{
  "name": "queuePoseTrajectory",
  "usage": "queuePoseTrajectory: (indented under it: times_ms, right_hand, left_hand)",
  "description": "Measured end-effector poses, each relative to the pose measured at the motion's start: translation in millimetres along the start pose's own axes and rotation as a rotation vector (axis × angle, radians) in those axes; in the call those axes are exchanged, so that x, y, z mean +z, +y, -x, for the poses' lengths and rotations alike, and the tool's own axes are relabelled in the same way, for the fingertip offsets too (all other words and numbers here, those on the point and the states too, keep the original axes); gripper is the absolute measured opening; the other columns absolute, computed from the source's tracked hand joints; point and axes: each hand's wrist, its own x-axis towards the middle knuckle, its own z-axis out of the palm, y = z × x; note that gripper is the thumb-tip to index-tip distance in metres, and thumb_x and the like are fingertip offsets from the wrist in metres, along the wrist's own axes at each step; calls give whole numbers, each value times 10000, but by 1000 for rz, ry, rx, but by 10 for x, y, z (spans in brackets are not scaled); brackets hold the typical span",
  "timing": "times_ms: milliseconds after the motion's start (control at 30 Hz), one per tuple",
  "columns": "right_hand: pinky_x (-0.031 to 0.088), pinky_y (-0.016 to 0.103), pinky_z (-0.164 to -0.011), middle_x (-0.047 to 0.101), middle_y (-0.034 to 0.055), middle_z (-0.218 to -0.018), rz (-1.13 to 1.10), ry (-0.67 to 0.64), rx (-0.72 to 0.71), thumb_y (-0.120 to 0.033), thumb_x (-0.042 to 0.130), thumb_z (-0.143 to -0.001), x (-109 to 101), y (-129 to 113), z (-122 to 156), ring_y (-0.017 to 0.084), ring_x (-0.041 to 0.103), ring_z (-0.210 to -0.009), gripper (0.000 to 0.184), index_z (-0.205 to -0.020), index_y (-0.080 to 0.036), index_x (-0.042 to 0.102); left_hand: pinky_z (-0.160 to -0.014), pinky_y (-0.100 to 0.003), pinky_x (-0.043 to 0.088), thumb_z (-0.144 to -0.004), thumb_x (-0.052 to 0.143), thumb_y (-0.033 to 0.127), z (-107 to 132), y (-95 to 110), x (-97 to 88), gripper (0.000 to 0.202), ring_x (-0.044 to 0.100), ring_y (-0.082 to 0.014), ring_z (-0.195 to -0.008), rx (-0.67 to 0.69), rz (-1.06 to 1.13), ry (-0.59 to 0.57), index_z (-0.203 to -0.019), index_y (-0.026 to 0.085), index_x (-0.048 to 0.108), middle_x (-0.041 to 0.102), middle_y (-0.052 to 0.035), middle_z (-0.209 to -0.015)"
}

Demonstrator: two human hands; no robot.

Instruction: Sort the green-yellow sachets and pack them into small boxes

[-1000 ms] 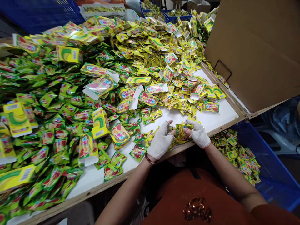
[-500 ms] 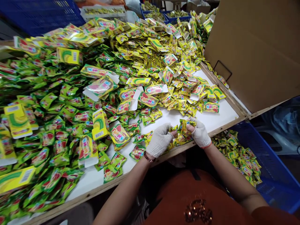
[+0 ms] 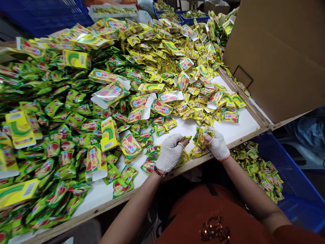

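Observation:
My left hand [image 3: 170, 152], in a white fingerless glove, is closed with a small yellow candy packet [image 3: 186, 138] pinched between thumb and fingers. To its right, my right hand [image 3: 217, 144], gloved the same way, grips yellow-green candy packets [image 3: 200, 135]; how many is hard to make out. Both hands are just above the table's front edge. Below and between them, more yellow packets [image 3: 196, 152] lie on the white tabletop [image 3: 184, 125]. Left of my left hand are green packets with a watermelon print [image 3: 149, 165].
Heaped green packets [image 3: 61, 142] and yellow packets [image 3: 162, 57] cover much of the table, with small printed boxes [image 3: 130, 145] among them. A cardboard sheet [image 3: 274, 61] stands at the right. Below it, a blue crate [image 3: 291, 189] holds yellow packets. More crates [image 3: 195, 21] stand behind.
My left hand has drawn slightly left, away from my right hand, with a packet in its fingers. The right hand has barely moved.

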Motion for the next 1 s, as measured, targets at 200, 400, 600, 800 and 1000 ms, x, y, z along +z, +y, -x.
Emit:
queuePoseTrajectory:
  times_ms: [200,400,600,800,1000]
  right_hand:
    - [589,342,-779,731,39,-899,36,15,-7,-520,773,-715,6,-13,2,204,692,-804,415,-965,-208,662]
    - [583,349,-793,734,45,-911,78,-1,-17,-504,766,-729,-3,-21,2,213,693,-828,399,-980,-210,670]
    - [579,330,-766,735,50,-942,100,18,-36,-524,757,-730,6,-24,4,207,686,-835,411,-981,-209,674]
    - [579,339,-776,735,43,-916,81,14,-31,-504,772,-721,12,-28,4,205,686,-811,387,-959,-215,674]
    - [579,340,-750,724,33,-849,71,10,-5,-513,777,-705,16,-28,3,203,677,-788,408,-961,-215,669]
  left_hand:
    - [-655,-275,387,-809,612,341,27,-90,52,201,497,-148,-672,-7,-28,123,-698,201,519,533,25,-668]
    - [-882,-338,485,-902,487,258,13,-134,101,205,626,-205,-954,170,-93,59,-872,207,683,703,-67,-958]
    - [-607,-268,510,-897,532,444,42,-68,75,281,641,-163,-661,-147,244,26,-788,196,608,659,-12,-722]
    - [-379,-183,345,-784,678,583,91,-45,75,424,516,-85,-437,-408,835,-109,-849,207,493,540,59,-613]
    - [-391,-163,262,-775,717,497,108,-81,72,381,335,-32,-405,-392,811,-50,-835,188,502,398,98,-552]
